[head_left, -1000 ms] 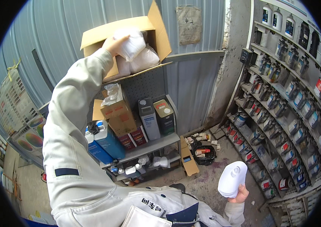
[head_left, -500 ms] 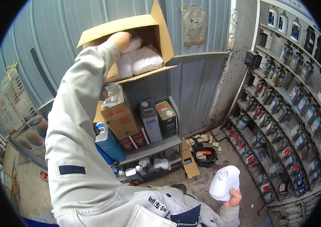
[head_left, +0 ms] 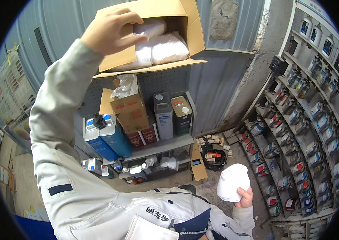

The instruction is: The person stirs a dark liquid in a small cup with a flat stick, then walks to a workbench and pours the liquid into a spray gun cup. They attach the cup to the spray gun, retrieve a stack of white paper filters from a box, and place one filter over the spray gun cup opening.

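Observation:
My left hand (head_left: 117,33) is raised at the left side of an open cardboard box (head_left: 117,64) high on the shelf. Its thumb and fingers are apart with nothing between them, in front of the box's side flap. White bundles in thin plastic (head_left: 169,50) fill much of the box. Low on the right, my right hand (head_left: 244,196) grips a stack of white paper strainers (head_left: 230,182); they look thin and layered, with a rounded outline. The thumb lies over the front of the stack, and the other fingers are mostly hidden behind it.
Below the box, a smaller carton (head_left: 131,114) with clear plastic stands among blue cans (head_left: 115,136), a grey jug (head_left: 164,116) and a dark green can (head_left: 182,120). A black bag (head_left: 214,160) sits on the floor. Racks of paint tins (head_left: 297,116) line the right side.
My left hand has come out of the box and moved left, its fingers spreading. The view has shifted, so the shelves sit differently. The right hand keeps its stack.

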Demonstrator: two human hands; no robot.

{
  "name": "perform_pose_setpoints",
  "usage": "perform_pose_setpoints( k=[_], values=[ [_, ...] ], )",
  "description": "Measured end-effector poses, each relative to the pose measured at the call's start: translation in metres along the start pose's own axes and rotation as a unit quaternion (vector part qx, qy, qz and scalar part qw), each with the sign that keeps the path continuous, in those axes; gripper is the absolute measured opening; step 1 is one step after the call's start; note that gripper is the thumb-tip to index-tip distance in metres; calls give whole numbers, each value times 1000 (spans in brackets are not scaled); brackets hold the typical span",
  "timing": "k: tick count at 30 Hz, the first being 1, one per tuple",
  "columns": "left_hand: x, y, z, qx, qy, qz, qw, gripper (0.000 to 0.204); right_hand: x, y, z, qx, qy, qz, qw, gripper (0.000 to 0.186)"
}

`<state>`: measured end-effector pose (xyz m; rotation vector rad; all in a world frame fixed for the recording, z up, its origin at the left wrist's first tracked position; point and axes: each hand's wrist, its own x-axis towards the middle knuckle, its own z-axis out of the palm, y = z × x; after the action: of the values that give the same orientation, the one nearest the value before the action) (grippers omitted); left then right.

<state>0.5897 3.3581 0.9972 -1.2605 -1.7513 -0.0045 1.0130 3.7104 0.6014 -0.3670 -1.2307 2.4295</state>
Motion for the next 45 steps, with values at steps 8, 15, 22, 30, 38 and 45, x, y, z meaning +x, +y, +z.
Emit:
perform_pose_setpoints(
  k=[8,15,22,30,38,45],
  values=[
    [-66,85,-4,109,-36,-38,993,59,26,11,29,0,-14,42,999,71],
    [-114,167,47,-249,165,150,942,40,23,13,56,-22,2,38,999,63],
    [-149,345,133,-688,-136,-94,707,84,-29,20,67,-222,100,48,969,53],
    [-144,485,153,-814,-489,22,313,94,-123,17,56,-450,145,29,881,29],
    [-97,648,84,-814,-513,64,263,68,-246,-8,-11,-564,238,-56,789,30],
    [-55,781,7,-802,-568,88,161,62,-390,-26,-92,-134,321,-61,936,36]
  ],
)
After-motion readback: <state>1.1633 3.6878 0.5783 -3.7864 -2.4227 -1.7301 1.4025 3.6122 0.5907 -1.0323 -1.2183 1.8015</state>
